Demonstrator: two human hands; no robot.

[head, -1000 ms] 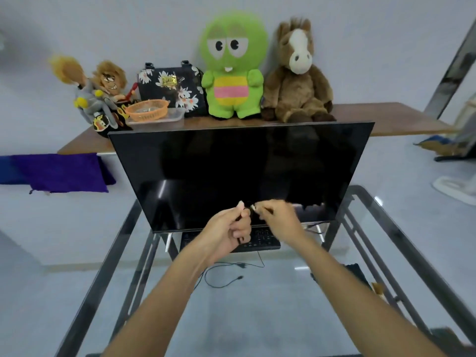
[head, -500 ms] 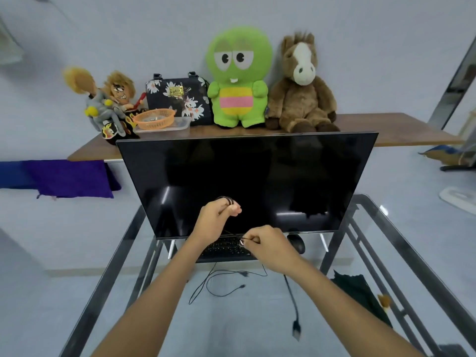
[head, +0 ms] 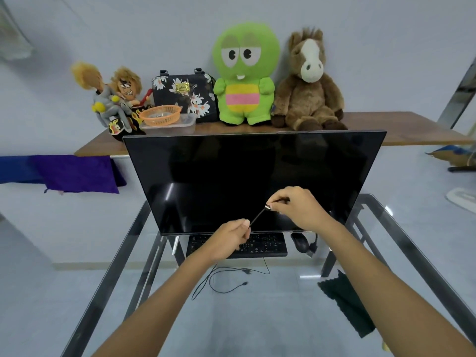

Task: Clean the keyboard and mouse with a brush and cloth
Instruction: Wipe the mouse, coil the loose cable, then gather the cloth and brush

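Right hand (head: 298, 210) has risen, left hand (head: 229, 239) dropped; both pinch a thin black cable (head: 257, 216). Keyboard (head: 268, 244) and mouse (head: 300, 242) apparently uncleaned.

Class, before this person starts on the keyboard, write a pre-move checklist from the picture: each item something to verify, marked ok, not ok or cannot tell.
1. Both hands hold the tool: ok. The left hand and right hand each pinch one end of a thin black stick with a metal band.
2. That stick is the brush: cannot tell; no bristles show.
3. Black keyboard within reach on the glass table: ok, though the left hand covers part of it.
4. Black mouse at hand: ok, right of the keyboard.
5. Dark cloth ready: ok, lying by the right forearm.
6. Black cables clear of the keys: ok, nearer the person.
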